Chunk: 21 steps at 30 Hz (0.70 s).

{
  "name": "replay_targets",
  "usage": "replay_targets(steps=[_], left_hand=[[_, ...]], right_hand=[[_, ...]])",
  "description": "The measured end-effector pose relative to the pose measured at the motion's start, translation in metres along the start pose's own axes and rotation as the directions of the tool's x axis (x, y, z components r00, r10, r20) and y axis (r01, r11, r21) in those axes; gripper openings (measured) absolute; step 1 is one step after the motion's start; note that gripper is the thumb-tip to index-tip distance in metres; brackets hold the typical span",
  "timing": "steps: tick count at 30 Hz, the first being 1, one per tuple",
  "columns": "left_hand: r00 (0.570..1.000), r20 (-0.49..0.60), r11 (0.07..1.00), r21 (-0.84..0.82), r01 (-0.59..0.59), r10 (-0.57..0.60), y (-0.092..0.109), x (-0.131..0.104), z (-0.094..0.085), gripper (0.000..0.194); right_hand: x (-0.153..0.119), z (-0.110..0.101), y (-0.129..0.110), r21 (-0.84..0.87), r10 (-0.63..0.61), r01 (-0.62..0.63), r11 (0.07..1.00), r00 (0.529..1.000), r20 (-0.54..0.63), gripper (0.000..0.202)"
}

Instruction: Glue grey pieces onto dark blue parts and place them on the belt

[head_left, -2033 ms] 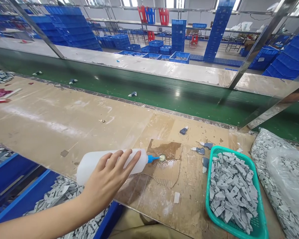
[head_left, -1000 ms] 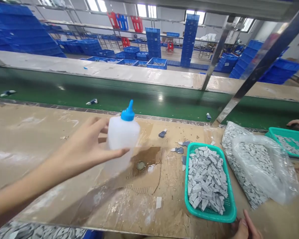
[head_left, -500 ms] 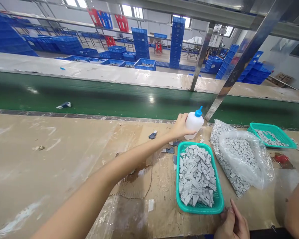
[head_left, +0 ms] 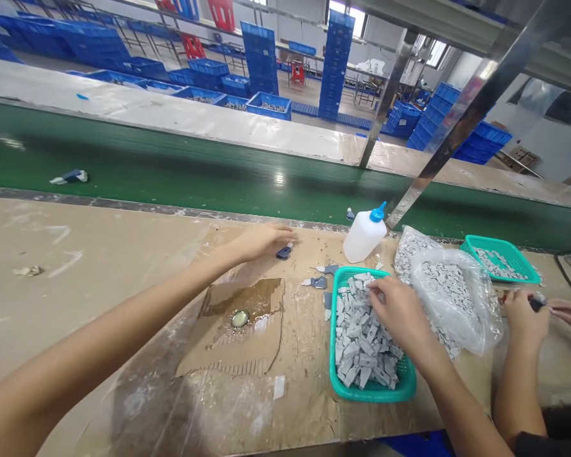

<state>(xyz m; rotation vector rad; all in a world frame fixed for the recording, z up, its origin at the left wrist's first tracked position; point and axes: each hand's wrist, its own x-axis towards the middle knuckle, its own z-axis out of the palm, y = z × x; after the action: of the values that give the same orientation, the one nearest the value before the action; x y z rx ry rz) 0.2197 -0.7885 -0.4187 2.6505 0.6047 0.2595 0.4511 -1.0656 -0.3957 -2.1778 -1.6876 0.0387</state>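
My left hand (head_left: pixel 266 241) reaches over the bench with its fingers stretched out, just above a small dark-blue part with a light tip (head_left: pixel 283 252). My right hand (head_left: pixel 400 311) is over the green basket (head_left: pixel 333 355), its fingertips pinched at a small grey piece (head_left: pixel 368 285) on top of the heap. Grey pieces fill this basket. Behind it the white squeeze bottle (head_left: pixel 363 238) with a blue nozzle stands upright, free of my hands. More dark-blue parts (head_left: pixel 318 282) lie left of the basket.
A clear bag of grey pieces (head_left: pixel 452 298) and a second green basket (head_left: pixel 514 266) are at right. Another person's hands (head_left: pixel 528 317) work there. A bottle cap (head_left: pixel 239 318) lies on wet cardboard (head_left: pixel 261 349). Beyond runs a green conveyor (head_left: pixel 195 171), with a slanted metal post (head_left: pixel 438 152).
My left hand has let go of the bottle, left standing, and moved left to the dark-blue part. My right hand has risen from the bench edge onto the basket's grey pieces.
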Motion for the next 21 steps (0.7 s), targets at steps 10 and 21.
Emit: replay_targets(steps=[10, 21], left_hand=[[0.999, -0.050, 0.962, -0.273, -0.008, -0.006, -0.011, -0.009, 0.015, 0.017], [0.952, 0.149, -0.133, -0.984, 0.116, -0.267, 0.031, -0.066, 0.026, 0.034]], right_hand=[[0.030, 0.015, 0.003, 0.073, -0.012, 0.005, 0.997, 0.995, 0.097, 0.012], [-0.040, -0.006, -0.077, 0.897, 0.087, -0.435, 0.083, 0.900, 0.428, 0.039]])
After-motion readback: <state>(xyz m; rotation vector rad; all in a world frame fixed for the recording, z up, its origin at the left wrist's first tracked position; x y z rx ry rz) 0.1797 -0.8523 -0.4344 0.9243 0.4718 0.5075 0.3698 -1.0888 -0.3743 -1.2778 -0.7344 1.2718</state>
